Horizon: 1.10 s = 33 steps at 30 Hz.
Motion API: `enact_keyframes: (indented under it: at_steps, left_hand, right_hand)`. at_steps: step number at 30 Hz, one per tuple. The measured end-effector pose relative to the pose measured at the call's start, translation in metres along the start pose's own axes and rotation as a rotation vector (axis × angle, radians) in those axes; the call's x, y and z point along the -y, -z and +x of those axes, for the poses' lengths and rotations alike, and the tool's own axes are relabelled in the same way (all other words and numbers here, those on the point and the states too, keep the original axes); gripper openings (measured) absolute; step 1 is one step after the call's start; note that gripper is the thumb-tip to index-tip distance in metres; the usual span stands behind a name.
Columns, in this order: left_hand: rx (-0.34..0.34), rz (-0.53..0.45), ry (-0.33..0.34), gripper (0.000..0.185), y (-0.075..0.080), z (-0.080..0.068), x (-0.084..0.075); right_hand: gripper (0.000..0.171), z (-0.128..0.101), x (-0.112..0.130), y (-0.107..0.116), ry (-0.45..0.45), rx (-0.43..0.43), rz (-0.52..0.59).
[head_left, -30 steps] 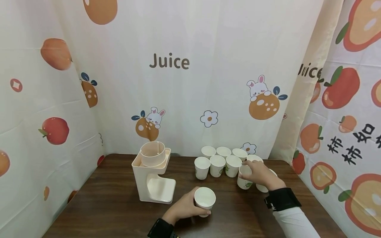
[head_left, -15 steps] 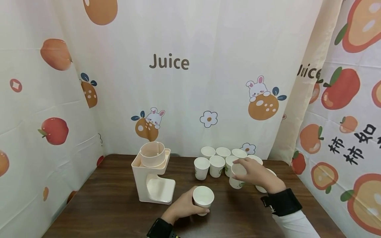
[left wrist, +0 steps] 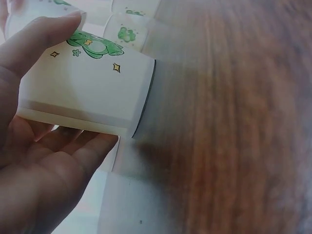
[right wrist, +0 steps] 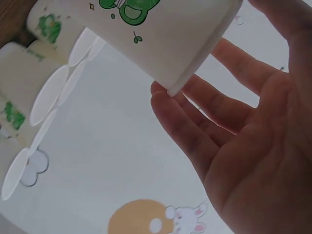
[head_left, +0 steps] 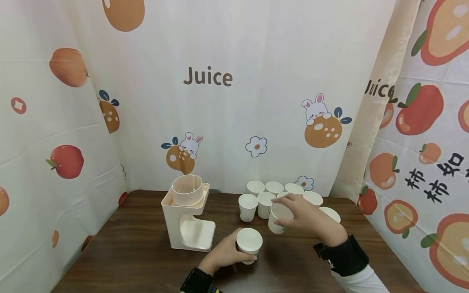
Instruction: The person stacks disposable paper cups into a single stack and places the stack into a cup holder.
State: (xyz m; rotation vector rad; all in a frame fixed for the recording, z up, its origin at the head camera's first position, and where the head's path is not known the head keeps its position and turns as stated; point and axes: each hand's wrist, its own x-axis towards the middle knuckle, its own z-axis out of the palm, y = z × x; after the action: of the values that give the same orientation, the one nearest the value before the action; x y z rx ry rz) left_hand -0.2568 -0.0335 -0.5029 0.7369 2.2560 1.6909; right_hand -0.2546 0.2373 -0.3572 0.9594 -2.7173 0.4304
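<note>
My left hand (head_left: 231, 251) grips a white paper cup (head_left: 249, 243) standing upright on the dark wooden table (head_left: 139, 252), near the front. The left wrist view shows this cup (left wrist: 85, 90) with a green print, thumb and fingers curled round it. My right hand (head_left: 293, 213) holds a second paper cup (head_left: 277, 221) by its rim, raised and tilted just right of and behind the first. In the right wrist view that cup (right wrist: 161, 34) hangs from the fingers (right wrist: 195, 131), with the palm behind it.
Several empty paper cups (head_left: 248, 205) stand in rows at the back middle of the table, with one more (head_left: 329, 213) at the right. A cream cup holder (head_left: 187, 215) stands at the left. Printed curtains (head_left: 209, 77) close in the table's left, back and right.
My right hand has lifted its cup off the table and carried it left, towards the cup in my left hand. The left hand and its cup have barely shifted.
</note>
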Motion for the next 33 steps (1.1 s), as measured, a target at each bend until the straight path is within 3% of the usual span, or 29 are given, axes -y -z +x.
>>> enact_keyframes:
  at_steps: [15, 33]
  left_hand:
    - [0.027, -0.040, -0.017, 0.071, 0.000, -0.002, -0.001]
    - [0.031, -0.035, -0.033, 0.070, 0.001, -0.003, -0.005]
  right_hand:
    - [0.051, 0.007, 0.035, -0.009, 0.107, 0.011, 0.062]
    - [0.049, 0.013, 0.052, -0.027, 0.232, 0.019, 0.082]
